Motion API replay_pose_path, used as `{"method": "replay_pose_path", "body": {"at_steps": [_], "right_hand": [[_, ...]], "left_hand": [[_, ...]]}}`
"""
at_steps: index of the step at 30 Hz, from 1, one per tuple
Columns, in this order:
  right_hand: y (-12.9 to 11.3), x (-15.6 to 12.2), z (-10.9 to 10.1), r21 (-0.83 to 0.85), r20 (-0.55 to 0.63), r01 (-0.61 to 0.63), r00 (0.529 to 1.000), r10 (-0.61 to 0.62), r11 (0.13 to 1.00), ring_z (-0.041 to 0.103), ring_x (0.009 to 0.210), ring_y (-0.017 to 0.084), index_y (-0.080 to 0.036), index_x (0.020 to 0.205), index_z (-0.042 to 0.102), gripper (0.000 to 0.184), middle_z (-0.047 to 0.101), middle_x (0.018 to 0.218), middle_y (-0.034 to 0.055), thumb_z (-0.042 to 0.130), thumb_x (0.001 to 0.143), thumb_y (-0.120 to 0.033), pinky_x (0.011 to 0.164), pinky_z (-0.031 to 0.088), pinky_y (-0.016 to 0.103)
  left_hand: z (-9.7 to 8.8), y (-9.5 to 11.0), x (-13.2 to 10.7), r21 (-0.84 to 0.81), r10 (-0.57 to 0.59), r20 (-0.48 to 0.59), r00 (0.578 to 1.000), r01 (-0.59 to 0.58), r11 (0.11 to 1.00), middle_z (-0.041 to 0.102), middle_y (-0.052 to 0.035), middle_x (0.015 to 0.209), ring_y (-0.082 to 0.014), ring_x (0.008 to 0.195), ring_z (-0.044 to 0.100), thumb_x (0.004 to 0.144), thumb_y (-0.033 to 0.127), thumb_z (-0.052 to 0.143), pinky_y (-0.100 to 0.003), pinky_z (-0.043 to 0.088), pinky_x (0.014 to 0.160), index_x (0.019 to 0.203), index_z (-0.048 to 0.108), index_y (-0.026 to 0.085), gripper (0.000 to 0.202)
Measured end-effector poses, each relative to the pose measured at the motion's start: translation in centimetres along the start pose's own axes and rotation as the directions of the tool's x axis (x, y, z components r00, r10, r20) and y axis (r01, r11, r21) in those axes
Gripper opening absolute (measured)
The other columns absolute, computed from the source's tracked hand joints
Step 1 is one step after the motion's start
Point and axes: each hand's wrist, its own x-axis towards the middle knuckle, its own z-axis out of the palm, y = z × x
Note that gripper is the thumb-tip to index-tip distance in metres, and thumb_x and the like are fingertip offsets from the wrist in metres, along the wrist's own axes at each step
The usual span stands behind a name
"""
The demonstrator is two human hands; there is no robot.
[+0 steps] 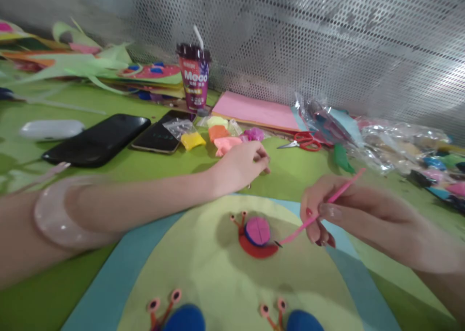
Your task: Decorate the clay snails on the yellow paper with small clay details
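Pinching pink stick (296,229) in right hand (348,214), tip touching clay snail (257,236); left hand (241,166) curling fingers narrow beside bagged clay pieces (218,133).

Blue figures (189,319) are cut off by the near edge. Whatever is pinched by the left hand (241,168) is hidden. Bagged items (399,142) far right are blurred.

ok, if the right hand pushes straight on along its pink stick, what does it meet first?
The clay snail: the right hand aims its pink stick down-left, with the tip at the snail's red body beside the purple shell. Whether it touches is unclear.
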Motion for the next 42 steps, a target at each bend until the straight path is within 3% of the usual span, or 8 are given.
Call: {"method": "replay_pose_path", "body": {"at_steps": [4, 9, 11, 17, 21, 25, 35, 42], "right_hand": [[-0.8, -0.8, 1.6, -0.037, 0.122, -0.029, 0.992, 0.034, 0.999, 0.057, 0.065, 0.014, -0.024, 0.086, 0.056, 0.017, 0.057, 0.072, 0.0019, 0.040, 0.090, -0.028, 0.059, 0.049, 0.025], [-1.1, -1.4, 2.9, -0.121, 0.168, 0.140, 0.979, -0.118, 0.983, 0.054, 0.054, 0.012, -0.024, 0.090, 0.056, 0.018, 0.058, 0.068, 0.0018, 0.038, 0.090, -0.025, 0.044, 0.047, 0.018], [-0.9, -1.7, 2.9, -0.171, 0.197, 0.150, 0.974, -0.115, 0.974, 0.056, 0.055, 0.012, -0.026, 0.095, 0.055, 0.016, 0.060, 0.070, 0.0003, 0.040, 0.090, -0.021, 0.044, 0.048, 0.017], [0.6, -2.8, 2.9, -0.288, 0.147, 0.057, 0.989, -0.015, 0.956, 0.055, 0.054, 0.009, -0.033, 0.099, 0.056, 0.022, 0.062, 0.073, -0.0055, 0.053, 0.084, -0.017, 0.046, 0.049, 0.016], [0.1, -2.5, 3.1, -0.267, 0.160, 0.047, 0.987, -0.004, 0.963, 0.057, 0.060, 0.009, -0.031, 0.095, 0.056, 0.021, 0.063, 0.080, -0.0049, 0.055, 0.082, -0.014, 0.048, 0.049, 0.016], [-0.3, -2.1, 3.5, -0.217, 0.151, 0.034, 0.988, 0.000, 0.976, 0.055, 0.054, 0.009, -0.029, 0.091, 0.057, 0.021, 0.061, 0.071, -0.0049, 0.053, 0.082, -0.011, 0.046, 0.046, 0.016], [0.7, -3.0, 3.0, -0.267, 0.125, 0.002, 0.992, 0.032, 0.964, 0.058, 0.061, 0.010, -0.028, 0.096, 0.058, 0.017, 0.063, 0.078, -0.0030, 0.054, 0.083, -0.017, 0.050, 0.047, 0.014], [1.1, -3.4, 3.6, -0.311, 0.084, -0.056, 0.993, 0.086, 0.949, 0.057, 0.059, 0.013, -0.029, 0.093, 0.061, 0.012, 0.064, 0.074, -0.0018, 0.055, 0.083, -0.027, 0.049, 0.048, 0.017]], "left_hand": [[-0.2, -0.1, -0.1, -0.004, 0.035, -0.006, 0.999, -0.035, 0.999, 0.067, -0.0052, 0.081, -0.0079, 0.044, 0.052, 0.079, 0.017, 0.050, -0.015, 0.037, 0.033, 0.076, 0.050, 0.016, 0.003], [-0.3, -0.3, -0.1, -0.008, 0.043, 0.001, 0.999, -0.043, 0.999, 0.066, -0.0041, 0.077, -0.0072, 0.042, 0.051, 0.078, 0.017, 0.052, -0.015, 0.035, 0.034, 0.075, 0.050, 0.016, 0.004], [-0.3, -0.3, -0.1, 0.000, 0.041, 0.001, 0.999, -0.041, 0.999, 0.066, -0.0047, 0.077, -0.0094, 0.048, 0.054, 0.077, 0.015, 0.052, -0.014, 0.035, 0.035, 0.076, 0.050, 0.016, 0.002], [-0.3, -0.2, 0.0, -0.001, 0.037, -0.006, 0.999, -0.037, 0.999, 0.065, -0.0037, 0.073, -0.0100, 0.050, 0.055, 0.074, 0.013, 0.054, -0.014, 0.035, 0.036, 0.075, 0.054, 0.015, 0.002], [-0.3, -0.1, -0.1, 0.031, 0.045, 0.000, 0.999, -0.045, 0.999, 0.065, -0.0043, 0.077, -0.0075, 0.045, 0.051, 0.074, 0.013, 0.053, -0.014, 0.037, 0.036, 0.076, 0.054, 0.014, 0.003], [-0.3, 0.0, -0.2, 0.046, 0.049, 0.004, 0.999, -0.049, 0.998, 0.065, -0.0044, 0.077, -0.0083, 0.051, 0.054, 0.076, 0.013, 0.051, -0.013, 0.037, 0.040, 0.080, 0.055, 0.012, 0.006], [-0.5, 0.1, -0.1, 0.110, 0.021, 0.068, 0.997, -0.028, 0.994, 0.065, -0.0023, 0.083, -0.0117, 0.065, 0.060, 0.076, 0.017, 0.051, -0.012, 0.043, 0.044, 0.085, 0.053, 0.013, 0.010], [-0.5, 0.4, -0.3, 0.140, 0.019, 0.051, 0.998, -0.026, 0.990, 0.066, -0.0024, 0.083, -0.0092, 0.058, 0.057, 0.077, 0.017, 0.051, -0.012, 0.040, 0.038, 0.083, 0.052, 0.013, 0.007]]}}
